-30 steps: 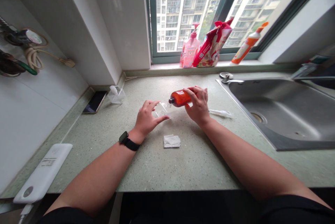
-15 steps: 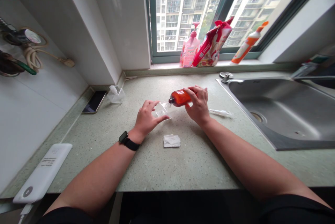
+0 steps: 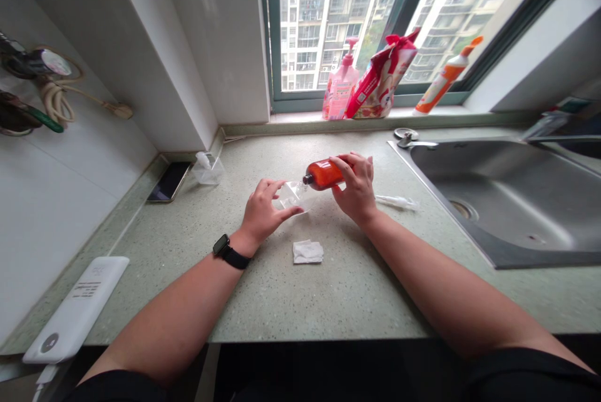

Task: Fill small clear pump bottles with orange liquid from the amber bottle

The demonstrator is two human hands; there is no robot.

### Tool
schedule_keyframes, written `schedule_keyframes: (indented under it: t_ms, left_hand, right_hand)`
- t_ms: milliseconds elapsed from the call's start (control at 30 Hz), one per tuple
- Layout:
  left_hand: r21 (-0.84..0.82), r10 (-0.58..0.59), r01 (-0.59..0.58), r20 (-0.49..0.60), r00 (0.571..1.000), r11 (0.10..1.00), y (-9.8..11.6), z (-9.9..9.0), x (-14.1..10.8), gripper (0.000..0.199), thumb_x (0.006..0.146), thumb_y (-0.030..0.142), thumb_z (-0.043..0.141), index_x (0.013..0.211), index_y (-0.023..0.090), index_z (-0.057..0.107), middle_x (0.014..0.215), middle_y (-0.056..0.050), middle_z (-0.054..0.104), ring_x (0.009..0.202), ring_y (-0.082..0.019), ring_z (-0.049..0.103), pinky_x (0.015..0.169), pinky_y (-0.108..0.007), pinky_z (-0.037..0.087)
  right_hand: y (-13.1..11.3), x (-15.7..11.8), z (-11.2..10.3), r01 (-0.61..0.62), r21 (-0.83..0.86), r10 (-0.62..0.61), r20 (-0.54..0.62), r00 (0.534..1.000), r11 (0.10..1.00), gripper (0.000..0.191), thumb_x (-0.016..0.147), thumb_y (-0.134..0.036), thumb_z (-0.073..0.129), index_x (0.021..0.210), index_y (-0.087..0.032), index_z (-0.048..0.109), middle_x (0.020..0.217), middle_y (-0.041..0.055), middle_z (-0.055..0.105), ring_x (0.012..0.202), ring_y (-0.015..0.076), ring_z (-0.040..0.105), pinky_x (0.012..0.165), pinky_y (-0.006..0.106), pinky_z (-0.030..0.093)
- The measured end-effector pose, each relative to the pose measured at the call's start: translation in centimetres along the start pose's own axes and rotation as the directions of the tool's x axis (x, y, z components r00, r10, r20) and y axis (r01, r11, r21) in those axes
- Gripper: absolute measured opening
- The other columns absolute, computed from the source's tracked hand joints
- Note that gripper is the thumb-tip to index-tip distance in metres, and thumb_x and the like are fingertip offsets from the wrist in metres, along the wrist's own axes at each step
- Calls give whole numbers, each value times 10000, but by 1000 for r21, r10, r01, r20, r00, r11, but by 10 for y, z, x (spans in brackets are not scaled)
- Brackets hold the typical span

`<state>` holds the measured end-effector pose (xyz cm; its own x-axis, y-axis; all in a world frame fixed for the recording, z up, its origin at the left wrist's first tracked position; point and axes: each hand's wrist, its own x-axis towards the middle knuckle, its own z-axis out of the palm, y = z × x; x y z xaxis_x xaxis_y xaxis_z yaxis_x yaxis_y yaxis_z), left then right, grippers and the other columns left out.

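Observation:
My right hand [image 3: 357,189] grips an amber bottle [image 3: 323,174], which lies tilted with its dark neck pointing left and down. That neck meets the mouth of a clear plastic container [image 3: 292,196], held by my left hand [image 3: 263,211] just above the speckled green countertop [image 3: 338,302]. My fingers arch over the container, and its far end is partly hidden behind them. A black smartwatch [image 3: 229,253] sits on my left wrist. I cannot tell whether any liquid is passing between the two.
A folded white tissue [image 3: 308,252] lies below my hands, and a clear plastic tube [image 3: 397,202] lies to the right. A steel sink [image 3: 498,201] is on the right. A phone [image 3: 169,181], a clear plastic piece [image 3: 207,170] and a white power bank [image 3: 75,309] are on the left.
Both hands, the bottle and the container hold nearly the same pose. The whole view has shifted slightly with my head.

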<state>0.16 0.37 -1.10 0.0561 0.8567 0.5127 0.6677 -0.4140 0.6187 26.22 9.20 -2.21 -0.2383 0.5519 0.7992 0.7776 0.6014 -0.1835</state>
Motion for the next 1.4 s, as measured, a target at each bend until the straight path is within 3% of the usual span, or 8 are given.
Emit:
schedule_keyframes:
  t_ms: [1400]
  left_hand:
    - [-2, -23, 23, 36, 999, 1000, 2, -2, 0, 761, 778, 754, 832, 1309, 228, 691, 1197, -85, 658, 942, -234, 769, 819, -399, 683]
  right_hand:
    - [1, 1, -2, 2, 14, -2, 3, 1000, 1000, 785, 819, -52, 634, 1510, -406, 527, 1414, 74, 579, 1467, 370, 491, 1298, 740, 252]
